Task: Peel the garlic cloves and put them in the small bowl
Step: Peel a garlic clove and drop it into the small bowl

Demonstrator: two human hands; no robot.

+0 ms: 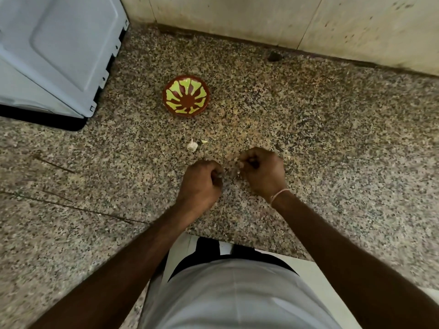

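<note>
Both forearms are reaching up from the bottom of the frame over a pale shirt, and the hands are meeting just below the middle. Left hand (202, 184) is curling tight, fingers tucked in, and something small and pale is peeking out at its fingertips, so I'm guessing it's pinching a clove, though it's too blurry to be sure. Right hand (262, 170) is doing the same, fingers curled inward toward the left one, with a thin band sitting on the wrist. What exactly it's holding I can't tell, probably the skin or the other end of the same clove.

Just above the hands, a garlic piece (192, 146) is lying on the speckled stone counter (332, 138), with a little yellowish scrap (204, 141) beside it, maybe peel, maybe a clove.

Handling-wise, I'm thinking these things are tiny, light and firm, with dry papery skin that's flaking off and a slick surface once bare. Pinching at the root end with the nails and pulling the skin away seems the way to go; squeezing hard is just going to shoot it across the counter.

Further up, above centre, the small bowl (186, 96) is sitting well apart from the hands, brown with yellow-green petals, and looking empty. A white appliance (54, 51) is filling the upper left, and a tiled wall (261, 17) is running along the top.
</note>
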